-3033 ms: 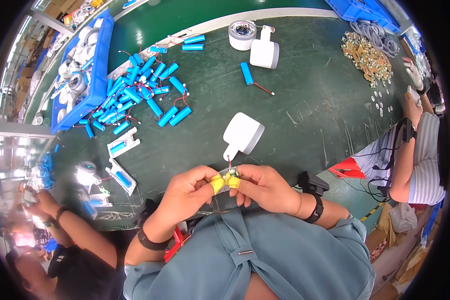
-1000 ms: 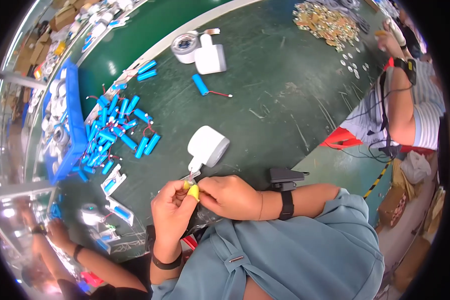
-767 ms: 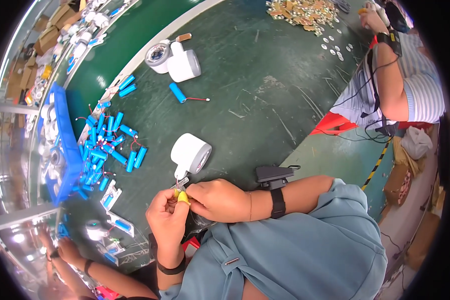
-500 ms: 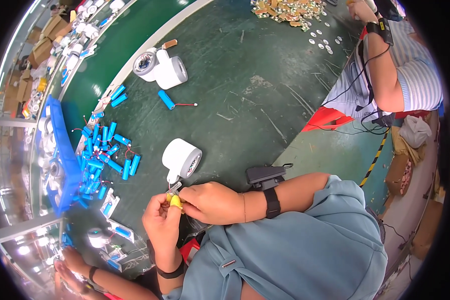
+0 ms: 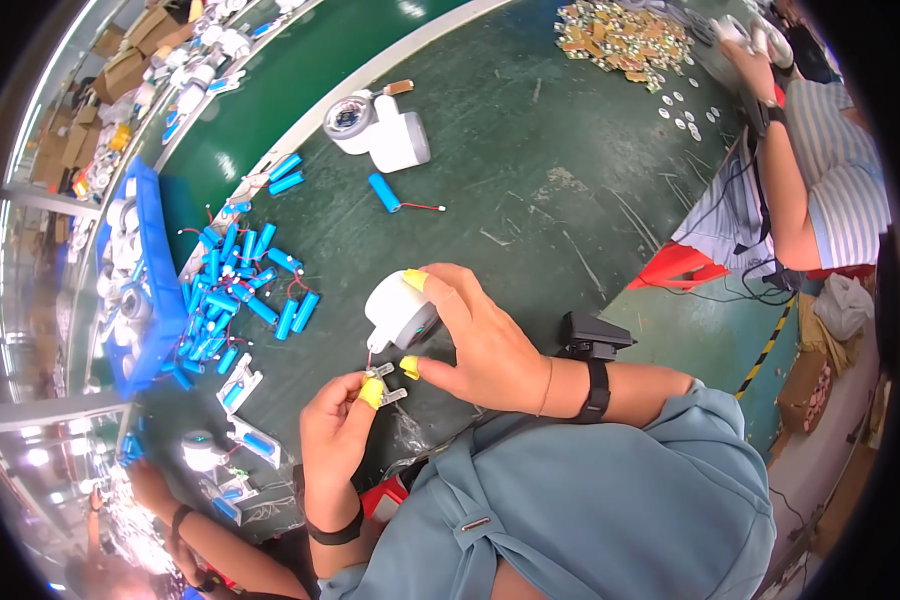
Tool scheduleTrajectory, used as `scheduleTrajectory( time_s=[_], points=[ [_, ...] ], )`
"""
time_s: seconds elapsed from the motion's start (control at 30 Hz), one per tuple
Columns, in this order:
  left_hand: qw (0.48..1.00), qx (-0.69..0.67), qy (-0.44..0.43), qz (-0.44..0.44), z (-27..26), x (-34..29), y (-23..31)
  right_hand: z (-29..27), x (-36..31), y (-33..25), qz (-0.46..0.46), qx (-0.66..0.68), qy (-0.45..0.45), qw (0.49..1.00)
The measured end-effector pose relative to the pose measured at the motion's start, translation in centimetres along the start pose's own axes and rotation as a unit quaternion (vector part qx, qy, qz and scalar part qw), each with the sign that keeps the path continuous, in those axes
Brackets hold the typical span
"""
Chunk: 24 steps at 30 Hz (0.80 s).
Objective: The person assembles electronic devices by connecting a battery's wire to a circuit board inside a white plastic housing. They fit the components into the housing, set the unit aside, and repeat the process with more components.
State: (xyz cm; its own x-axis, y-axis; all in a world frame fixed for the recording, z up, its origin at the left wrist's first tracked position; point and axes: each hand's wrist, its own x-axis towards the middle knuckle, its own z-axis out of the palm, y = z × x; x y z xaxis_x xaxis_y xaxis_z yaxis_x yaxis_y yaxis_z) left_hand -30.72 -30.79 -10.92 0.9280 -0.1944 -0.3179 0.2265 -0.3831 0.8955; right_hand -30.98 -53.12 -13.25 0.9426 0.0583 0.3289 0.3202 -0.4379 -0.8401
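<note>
My right hand [image 5: 485, 345] curls round the white round part [image 5: 398, 312], fingers closed on it | my left hand [image 5: 338, 425] pinches a small plug [image 5: 383, 383] just below | blue batteries [image 5: 240, 295] lie well left of my fingers

Dark green worktable [image 5: 570, 190] beside a yellow-black striped floor [image 5: 770, 340].

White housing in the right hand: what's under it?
Under the white housing, the green table and a thin red wire down to the connector at the left hand. The right hand covers its right side.
</note>
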Motion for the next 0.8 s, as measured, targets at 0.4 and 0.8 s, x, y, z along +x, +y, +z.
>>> scheduleTrajectory(
  time_s=[0.4, 0.8],
  points=[
    [0.993, -0.076, -0.080, 0.041, 0.3, -1.7, -0.2, 0.4, 0.6, -0.8, 0.001, 0.061, 0.010, 0.998],
    [0.949, -0.279, -0.132, -0.071, -3.3, -2.9, 0.5, 1.1, 1.5, -2.7, 0.035, 0.067, -0.062, 0.995]
  ],
)
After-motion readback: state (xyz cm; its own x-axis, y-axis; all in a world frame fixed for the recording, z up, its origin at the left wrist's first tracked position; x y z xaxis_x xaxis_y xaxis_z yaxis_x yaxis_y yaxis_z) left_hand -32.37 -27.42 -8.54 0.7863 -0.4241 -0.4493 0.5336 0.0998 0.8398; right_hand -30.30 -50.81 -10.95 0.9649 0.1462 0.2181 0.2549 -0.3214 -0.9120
